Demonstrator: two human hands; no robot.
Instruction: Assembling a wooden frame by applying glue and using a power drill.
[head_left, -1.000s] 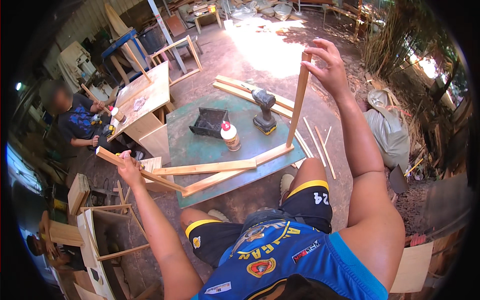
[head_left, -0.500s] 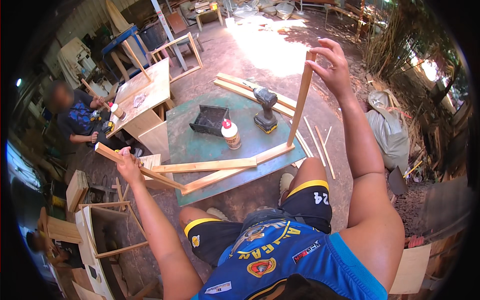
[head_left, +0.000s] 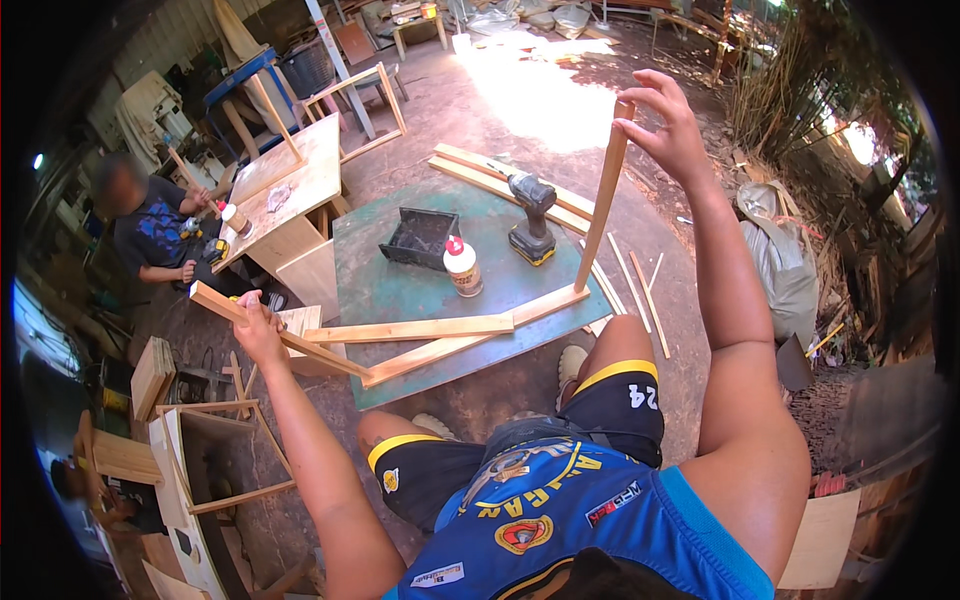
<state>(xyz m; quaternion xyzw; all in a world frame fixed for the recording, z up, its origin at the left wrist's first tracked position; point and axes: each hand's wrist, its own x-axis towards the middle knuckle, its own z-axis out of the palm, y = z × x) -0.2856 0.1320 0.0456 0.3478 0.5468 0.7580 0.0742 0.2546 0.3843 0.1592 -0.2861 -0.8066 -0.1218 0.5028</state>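
My left hand (head_left: 258, 332) grips a wooden bar (head_left: 208, 300) that slants down to one end of a wooden rail (head_left: 428, 362) lying on a green board (head_left: 380, 300). My right hand (head_left: 665, 130) pinches the top of an upright wooden bar (head_left: 600, 215), which stands at the rail's other end and leans slightly right. A loose wooden strip (head_left: 410, 329) lies across the board, overlapping the rail. Behind it are a white glue bottle (head_left: 462, 272) with a red cap, a black open box (head_left: 418, 240) and a cordless drill (head_left: 530, 225).
Long planks (head_left: 480, 172) and thin strips (head_left: 645, 290) lie right and behind. At left, a person (head_left: 150, 230) sits at a plywood table (head_left: 290, 200); another person (head_left: 110, 500) is near a wooden cabinet (head_left: 200, 470). A pale sack (head_left: 775, 265) stands at right.
Both hands have moved slightly outward and up, so the upright in my right hand leans a little more to the right and the left bar's top sits slightly higher.
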